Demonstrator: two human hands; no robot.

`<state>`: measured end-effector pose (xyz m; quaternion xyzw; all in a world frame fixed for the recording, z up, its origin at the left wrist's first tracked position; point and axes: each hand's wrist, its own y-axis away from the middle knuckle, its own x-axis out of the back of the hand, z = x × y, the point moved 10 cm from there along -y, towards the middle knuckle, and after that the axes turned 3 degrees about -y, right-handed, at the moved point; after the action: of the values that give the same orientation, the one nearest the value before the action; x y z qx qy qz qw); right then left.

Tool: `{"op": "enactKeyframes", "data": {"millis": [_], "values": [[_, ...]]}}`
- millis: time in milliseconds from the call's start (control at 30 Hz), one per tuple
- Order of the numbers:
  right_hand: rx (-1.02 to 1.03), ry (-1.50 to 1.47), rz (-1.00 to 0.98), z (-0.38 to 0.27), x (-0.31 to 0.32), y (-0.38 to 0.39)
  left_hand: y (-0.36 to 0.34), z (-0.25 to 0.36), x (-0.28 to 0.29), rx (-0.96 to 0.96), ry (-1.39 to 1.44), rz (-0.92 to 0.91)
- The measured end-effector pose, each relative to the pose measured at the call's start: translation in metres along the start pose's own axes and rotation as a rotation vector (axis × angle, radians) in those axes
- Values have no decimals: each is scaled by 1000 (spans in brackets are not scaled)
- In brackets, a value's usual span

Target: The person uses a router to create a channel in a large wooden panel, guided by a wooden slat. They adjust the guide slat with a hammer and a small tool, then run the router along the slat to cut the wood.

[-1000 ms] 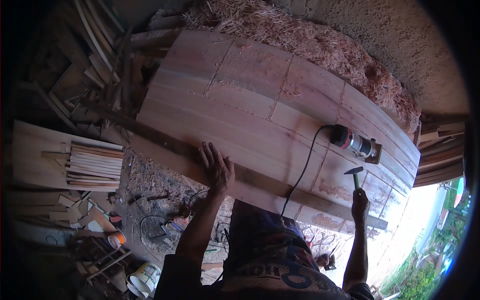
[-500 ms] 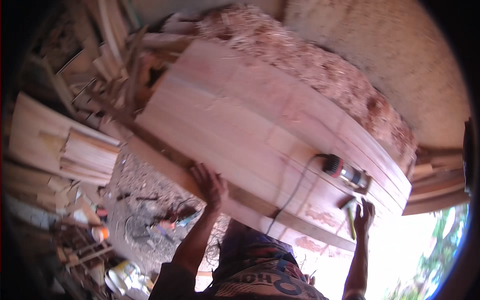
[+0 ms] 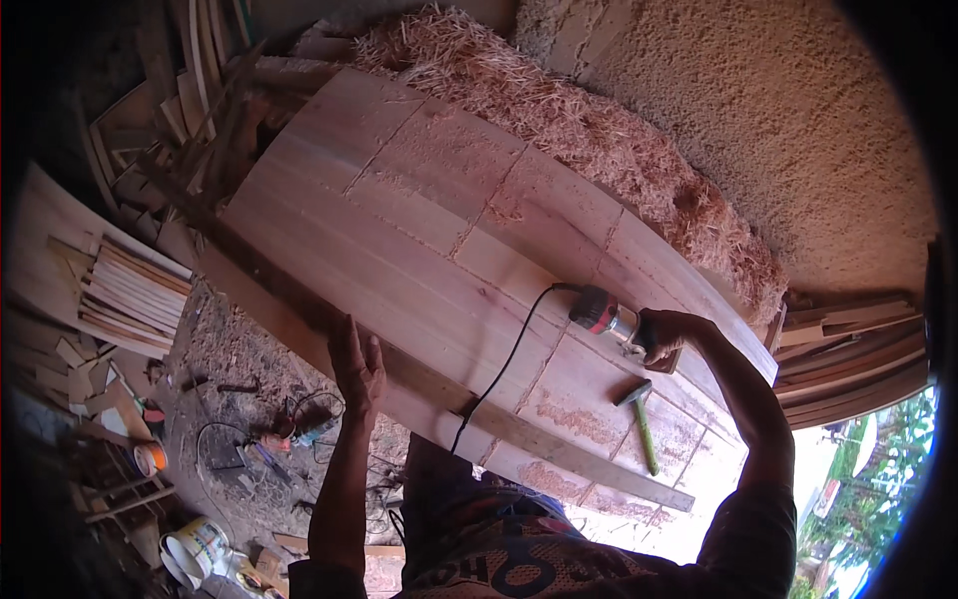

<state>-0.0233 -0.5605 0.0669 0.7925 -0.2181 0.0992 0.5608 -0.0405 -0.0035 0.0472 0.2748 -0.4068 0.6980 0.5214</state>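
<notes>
My right hand [image 3: 671,333] is closed around the base end of a corded trim router [image 3: 607,316], which lies on its side. The router has a black and red top and a silver body, and part of its base is hidden by my fingers. A hammer [image 3: 642,424] with a green handle lies just nearer than it. Both rest on a wide wooden panel [image 3: 399,240] marked with grooves. Along the panel's near side runs a long wooden strip [image 3: 559,439]. My left hand [image 3: 356,369] rests against this strip with fingers stretched out, holding nothing.
Wood shavings [image 3: 559,90] are heaped behind the panel, against a rough wall [image 3: 778,130]. The router's black cord [image 3: 499,369] crosses the strip. Stacked planks [image 3: 858,349] stand at right, cut boards [image 3: 135,295] at left. Tools and a white bucket [image 3: 195,549] are on the littered floor.
My right hand has gone from beside the hammer to the trim router and closed on it. My left hand stays at the strip. The whole view has shifted slightly.
</notes>
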Motion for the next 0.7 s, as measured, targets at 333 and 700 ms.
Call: {"op": "enactKeyframes", "data": {"millis": [333, 700], "values": [[100, -188, 140, -23, -15, 4, 92, 158, 36, 16, 349, 136], [630, -233, 525, -151, -12, 73, 20, 143, 28, 163, 869, -214]]}}
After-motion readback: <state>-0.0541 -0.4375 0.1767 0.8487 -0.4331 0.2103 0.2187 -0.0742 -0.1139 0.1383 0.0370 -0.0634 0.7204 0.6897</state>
